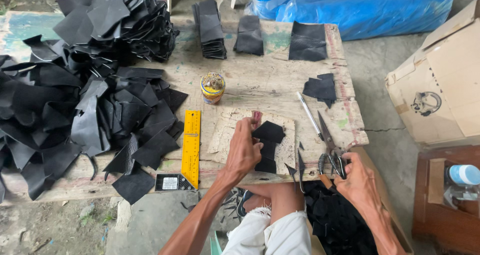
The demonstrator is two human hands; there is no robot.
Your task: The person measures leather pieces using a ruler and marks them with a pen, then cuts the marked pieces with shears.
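Here, at the far left, a big heap of black scraps [75,85] covers the bench [260,85], loose and overlapping, some pieces hanging over the near edge. Right of the heap lies a yellow ruler [191,147], its long side running near to far, with a small dark box [170,182] touching its near end. Beyond the ruler stands a small tin [213,87].

In the middle, the left hand [243,147] presses down on a black cut piece [268,144] that lies flat on a pale board [235,127]; the fingers are curled together on the piece's left edge. To hold well here, the fingers should keep the piece flat against the board and stay off the edge that is to be trimmed, so it cannot shift or buckle.

Right of the board lie small black offcuts, a white pen [309,115] and the scissors [330,150], blades pointing far. The right hand [356,180] is closed around the scissor handles at the near right corner of the bench. A firm grip low on the handles, blades kept clear of the other hand, looks the sound way to lift them.

Far along the bench sit neat stacks [212,27] of cut pieces. At the far right a cardboard box [440,85] stands on the ground.
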